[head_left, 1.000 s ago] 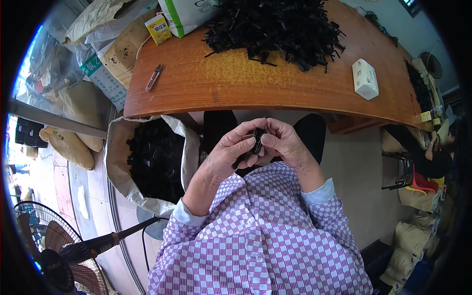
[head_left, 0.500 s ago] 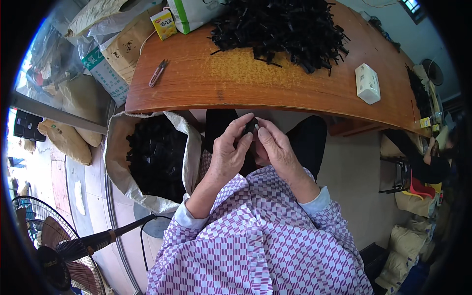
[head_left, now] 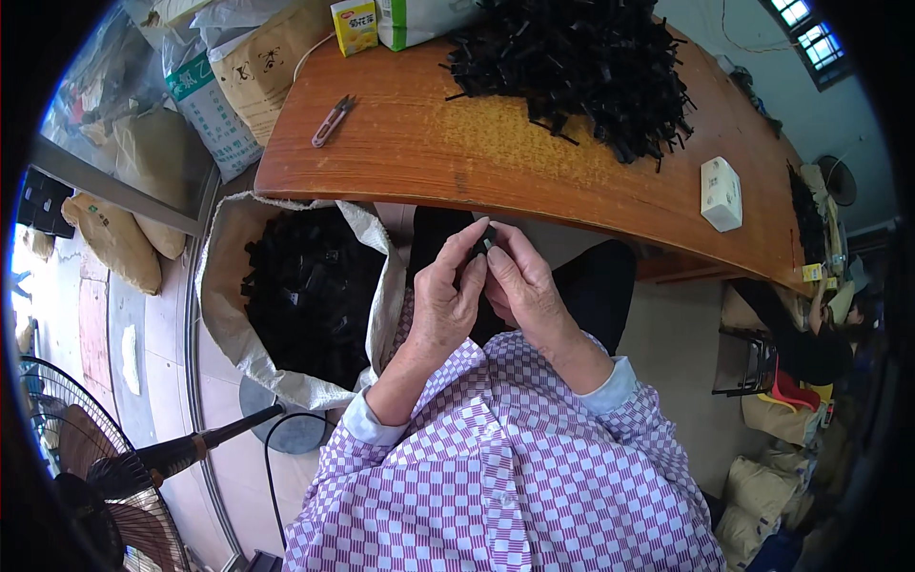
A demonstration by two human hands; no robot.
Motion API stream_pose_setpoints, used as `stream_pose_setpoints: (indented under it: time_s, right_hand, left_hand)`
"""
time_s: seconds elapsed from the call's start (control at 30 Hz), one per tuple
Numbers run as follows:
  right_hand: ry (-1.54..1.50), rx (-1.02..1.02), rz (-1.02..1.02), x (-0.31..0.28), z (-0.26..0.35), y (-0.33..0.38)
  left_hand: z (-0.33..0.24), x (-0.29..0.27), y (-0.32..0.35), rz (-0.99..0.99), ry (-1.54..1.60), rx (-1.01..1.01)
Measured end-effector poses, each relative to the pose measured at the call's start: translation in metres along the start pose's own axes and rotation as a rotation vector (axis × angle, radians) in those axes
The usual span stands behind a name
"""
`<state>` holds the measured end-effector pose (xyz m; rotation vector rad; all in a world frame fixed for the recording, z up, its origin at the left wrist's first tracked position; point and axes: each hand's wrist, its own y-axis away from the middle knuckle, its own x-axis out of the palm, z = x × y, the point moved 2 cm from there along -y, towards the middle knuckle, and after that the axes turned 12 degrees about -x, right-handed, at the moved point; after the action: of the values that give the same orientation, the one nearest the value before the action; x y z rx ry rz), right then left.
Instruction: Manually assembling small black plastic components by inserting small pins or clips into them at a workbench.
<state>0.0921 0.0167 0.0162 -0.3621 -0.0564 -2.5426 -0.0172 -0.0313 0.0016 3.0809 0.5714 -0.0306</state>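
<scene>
Above my lap, just off the table's front edge, both hands close round a small black plastic part. My left hand pinches it from the left between thumb and fingers. From the other side my right hand grips it, thumb on top. Much of the part is hidden by the fingers. A heap of similar black parts, some with thin stems, lies on the wooden table. To my left, an open white woven sack holds many black pieces.
Thread snips lie on the table's left, a tissue pack on its right. A yellow box is at the back left. A standing fan is at lower left. Another person sits at far right.
The view has turned slightly, so the table and sack appear shifted. Both hands stay together on the black part, with the fingers moved only a little.
</scene>
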Motion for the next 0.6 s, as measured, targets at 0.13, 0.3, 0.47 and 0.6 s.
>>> stream_pose_setpoints:
  time_s: [0.13,0.3,0.47,0.6]
  right_hand:
    - [-0.065,0.113,0.012,0.008,0.000,-0.008]
    - [-0.157,0.309,0.164,-0.003,-0.006,-0.025]
    - [0.547,-0.017,0.273,-0.064,-0.006,-0.078]
    - [1.468,-0.242,-0.168,-0.151,0.011,-0.130]
  left_hand:
    - [-0.002,-0.007,-0.002,-0.107,-0.083,0.173]
    - [0.000,-0.019,-0.010,-0.106,-0.179,0.154]
    - [0.001,-0.069,-0.006,-0.339,-0.394,0.057]
    - [0.004,-0.139,-0.001,-0.502,-0.969,-0.070]
